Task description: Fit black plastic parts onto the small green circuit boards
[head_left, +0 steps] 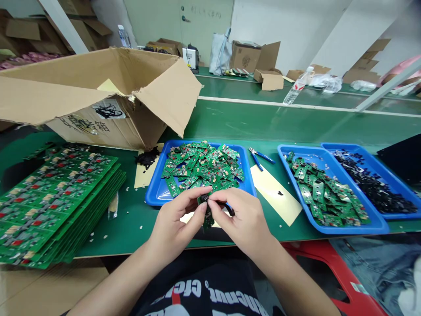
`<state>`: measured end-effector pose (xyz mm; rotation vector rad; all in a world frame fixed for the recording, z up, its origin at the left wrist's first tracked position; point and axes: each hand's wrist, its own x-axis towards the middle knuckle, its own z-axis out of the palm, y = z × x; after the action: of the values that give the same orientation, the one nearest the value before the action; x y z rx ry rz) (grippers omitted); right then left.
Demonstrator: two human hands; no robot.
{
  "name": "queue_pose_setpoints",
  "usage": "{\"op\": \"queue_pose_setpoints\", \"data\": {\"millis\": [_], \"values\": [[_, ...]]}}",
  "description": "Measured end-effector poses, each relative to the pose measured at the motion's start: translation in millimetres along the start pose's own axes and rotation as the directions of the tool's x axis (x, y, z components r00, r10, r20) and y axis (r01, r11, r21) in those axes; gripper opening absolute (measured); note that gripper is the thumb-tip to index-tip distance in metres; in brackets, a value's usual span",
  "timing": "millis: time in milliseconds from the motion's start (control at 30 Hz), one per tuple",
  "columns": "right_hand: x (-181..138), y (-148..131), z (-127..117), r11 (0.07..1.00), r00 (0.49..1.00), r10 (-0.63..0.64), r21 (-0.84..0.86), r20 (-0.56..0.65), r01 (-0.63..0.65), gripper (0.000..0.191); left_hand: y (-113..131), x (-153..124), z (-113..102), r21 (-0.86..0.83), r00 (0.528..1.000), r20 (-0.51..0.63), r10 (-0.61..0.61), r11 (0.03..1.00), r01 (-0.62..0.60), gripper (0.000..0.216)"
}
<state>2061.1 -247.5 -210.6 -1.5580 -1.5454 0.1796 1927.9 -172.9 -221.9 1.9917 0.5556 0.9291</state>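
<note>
Close in front of my body, my left hand is closed on a small green circuit board, its thumb and forefinger near the top end. My right hand pinches at the same end, where a small black piece shows between the fingertips. A dark curved strip sticks out under the right fingers; its kind is unclear. Just beyond both hands, a blue tray holds a heap of similar loose boards. The fingers cover part of the held board.
Large board panels are stacked at left, by an open cardboard box. Blue-handled cutters lie near a yellow paper sheet. At right, one blue tray holds boards, another black parts. A bottle stands behind.
</note>
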Motion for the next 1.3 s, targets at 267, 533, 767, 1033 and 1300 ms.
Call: {"op": "queue_pose_setpoints", "data": {"millis": [267,533,767,1033,1300], "values": [[-1.2,1.5,-1.3,0.998,0.999,0.029,-0.056,0.041,-0.027,0.018,-0.5,0.4,1.8,0.014,0.997,0.022,-0.076,0.997,0.076,0.030],[-2.8,-7.2,9.6,0.985,0.993,0.026,-0.167,-0.117,-0.046,0.022,2.9,1.9,11.4,-0.094,0.984,-0.086,-0.158,0.984,0.150,0.026],[-4.8,-4.9,18.8,0.946,0.979,-0.099,-0.321,-0.179,0.037,0.025,-3.6,0.1,12.5,-0.039,0.987,-0.090,-0.132,0.991,0.128,0.022],[1.8,29.3,-11.5,0.938,0.881,0.347,0.116,-0.322,-0.327,0.006,-13.3,-4.4,17.7,-0.112,0.982,-0.078,-0.172,0.980,0.163,0.025],[-30.1,22.0,4.8,0.519,0.814,0.571,0.720,0.107,-0.460,0.042,-11.5,12.5,26.7,-0.157,0.950,-0.039,-0.309,0.941,0.300,0.022]]}}
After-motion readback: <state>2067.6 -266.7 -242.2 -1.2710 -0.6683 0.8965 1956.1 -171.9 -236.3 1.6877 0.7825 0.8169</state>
